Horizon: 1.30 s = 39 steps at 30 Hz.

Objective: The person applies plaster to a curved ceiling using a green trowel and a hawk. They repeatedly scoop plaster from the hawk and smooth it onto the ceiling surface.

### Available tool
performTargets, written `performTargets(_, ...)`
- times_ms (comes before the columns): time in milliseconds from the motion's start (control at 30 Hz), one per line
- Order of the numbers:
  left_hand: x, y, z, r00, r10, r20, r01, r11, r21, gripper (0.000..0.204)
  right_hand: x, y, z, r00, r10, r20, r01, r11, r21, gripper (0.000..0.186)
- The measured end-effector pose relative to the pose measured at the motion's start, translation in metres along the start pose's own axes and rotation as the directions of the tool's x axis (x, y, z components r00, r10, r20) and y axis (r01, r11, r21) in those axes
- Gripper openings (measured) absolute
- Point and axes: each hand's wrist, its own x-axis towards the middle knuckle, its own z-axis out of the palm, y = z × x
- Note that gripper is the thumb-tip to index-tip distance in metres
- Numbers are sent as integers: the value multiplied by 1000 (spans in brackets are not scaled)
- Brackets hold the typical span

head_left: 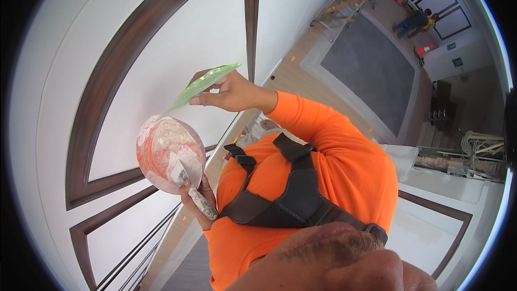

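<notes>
One round bowl point(146, 155) — orange-red, white-smeared; thin sheet point(188, 94) — translucent green

Your green sheet point(196, 90) looks like glossy plastic, your sleeve point(309, 114) matt cloth, the trim point(111, 64) smooth wood; your bowl point(144, 157) is caked with rough, matt paste point(171, 131).

Putty knife point(202, 203) set in bowl point(146, 157); bowl held before wall point(167, 43); spreader point(191, 90) held beyond bowl; floor covering point(371, 73) laid at right.

- Mixing bowl point(147, 159): orange-red, smeared off-white.
- Putty knife point(202, 205): grey handle, yellow-marked.
- Flat spreader point(196, 89): pale green, brighter along one edge.
- Long-sleeved shirt point(350, 140): plain orange.
- Chest harness point(297, 194): near-black.
</notes>
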Motion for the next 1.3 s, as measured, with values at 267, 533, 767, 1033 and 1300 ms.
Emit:
performTargets(267, 0, -1, 3, 1000, -12, 8, 12, 1000, -21, 69, 27, -16, 8, 968, -250, 31, 252, 962, -102, 17)
performTargets(533, -1, -5, 3, 1000, 23, -12, -23, 999, -47, 66, 59, -38, 14, 874, -486, -19, 472, 857, -205, 15)
performTargets(767, -1, -12, 1, 1000, 23, 10, -21, 992, -122, 56, 92, -71, 0, 713, -683, -161, 618, 719, -317, 16)
performTargets(1033, 6, -37, -2, 997, 82, -13, -83, 962, -261, 56, 143, -121, 1, 455, -886, -91, 790, 449, -418, 21)
performTargets(1300, 22, -56, -15, 990, 141, -25, -141, 933, -331, 59, 207, -145, 19, 284, -959, -1, 827, 245, -505, 16)
